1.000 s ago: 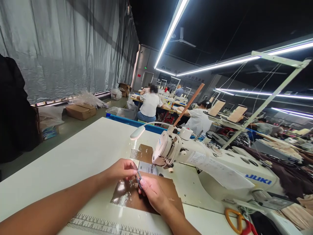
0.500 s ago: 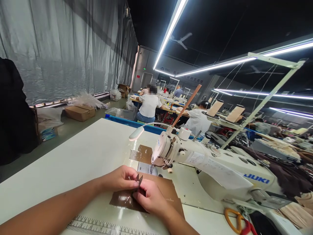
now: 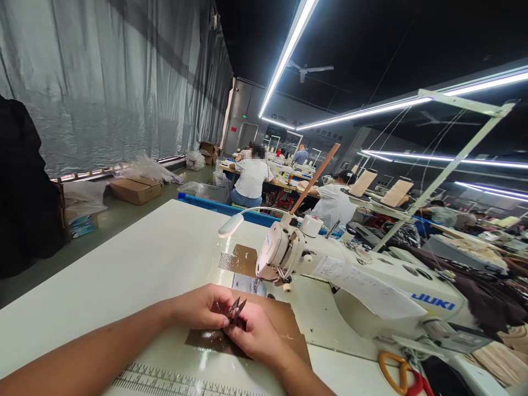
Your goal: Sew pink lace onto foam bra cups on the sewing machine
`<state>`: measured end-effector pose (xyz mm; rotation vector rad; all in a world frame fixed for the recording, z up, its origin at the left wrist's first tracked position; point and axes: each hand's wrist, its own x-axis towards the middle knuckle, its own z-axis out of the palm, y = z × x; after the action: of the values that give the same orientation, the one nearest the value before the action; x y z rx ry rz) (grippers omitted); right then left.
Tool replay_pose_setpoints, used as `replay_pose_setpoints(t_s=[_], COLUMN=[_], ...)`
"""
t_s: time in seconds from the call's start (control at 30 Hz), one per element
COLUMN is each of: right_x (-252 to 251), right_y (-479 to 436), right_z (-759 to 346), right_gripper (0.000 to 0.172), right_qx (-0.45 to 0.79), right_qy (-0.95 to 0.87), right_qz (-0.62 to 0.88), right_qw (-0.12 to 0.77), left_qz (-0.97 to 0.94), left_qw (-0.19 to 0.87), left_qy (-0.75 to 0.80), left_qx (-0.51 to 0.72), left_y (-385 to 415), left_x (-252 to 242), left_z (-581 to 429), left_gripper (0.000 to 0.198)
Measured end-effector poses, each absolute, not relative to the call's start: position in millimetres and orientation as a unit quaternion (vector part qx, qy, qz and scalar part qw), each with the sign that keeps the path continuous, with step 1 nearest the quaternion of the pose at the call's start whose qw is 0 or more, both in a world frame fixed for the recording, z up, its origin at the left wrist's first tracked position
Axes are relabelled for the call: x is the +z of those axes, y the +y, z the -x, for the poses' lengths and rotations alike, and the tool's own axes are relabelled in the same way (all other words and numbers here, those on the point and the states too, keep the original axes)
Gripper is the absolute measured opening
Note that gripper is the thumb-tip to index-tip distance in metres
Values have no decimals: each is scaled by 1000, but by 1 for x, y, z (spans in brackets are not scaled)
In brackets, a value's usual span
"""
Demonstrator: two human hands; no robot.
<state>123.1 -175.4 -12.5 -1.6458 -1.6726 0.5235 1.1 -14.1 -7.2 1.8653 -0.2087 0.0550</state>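
A brown piece of material (image 3: 280, 324) lies flat on the white sewing table (image 3: 136, 264), in front of the needle of a white sewing machine (image 3: 350, 280). My right hand (image 3: 256, 335) rests on the piece and grips small metal thread snips (image 3: 235, 309), blades pointing up. My left hand (image 3: 202, 307) is closed, its fingertips pinched right beside the snips; what they pinch is too small to see. Both hands touch each other over the near left part of the brown piece.
Orange-handled scissors (image 3: 398, 371) lie at the table's right front. A printed ruler (image 3: 181, 382) runs along the near edge. A lamp on a bent arm (image 3: 231, 224) hangs over the machine. Other people (image 3: 251, 179) sit at tables behind. Cardboard boxes (image 3: 135, 190) stand left on the floor.
My hands have drawn slightly nearer to me. The snips have turned from pointing down at the brown piece to pointing up between my fingers.
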Motion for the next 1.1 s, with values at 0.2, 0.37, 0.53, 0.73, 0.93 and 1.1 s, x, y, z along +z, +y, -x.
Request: replay_pose_setpoints(t_s=[0.2, 0.37, 0.53, 0.73, 0.93, 1.1], right_x=[-16, -16, -14, -18, -18, -19], right_y=[-173, -173, -173, -173, -172, -173], right_z=[-126, -127, -125, -125, -126, -127], right_gripper=[8, 6, 4, 11, 10, 22], right_qx=[228, 247, 263, 261, 222, 233], right_qy=[-603, -594, -571, -541, -570, -566], right_qz=[663, 660, 657, 673, 684, 665], right_qw=[381, 388, 417, 431, 398, 428], left_qz=[-784, -802, -854, -883, -876, -873], left_qw=[614, 591, 506, 444, 459, 465], left_qy=[-89, -61, -48, -60, -71, -68], left_qx=[38, 64, 115, 137, 131, 132], left_y=[-17, -17, -18, -20, -17, -19], left_x=[-4, -2, -2, 0, -3, -2], left_z=[-1, -1, 1, 2, -1, -1], left_gripper=[14, 12, 17, 14, 5, 8])
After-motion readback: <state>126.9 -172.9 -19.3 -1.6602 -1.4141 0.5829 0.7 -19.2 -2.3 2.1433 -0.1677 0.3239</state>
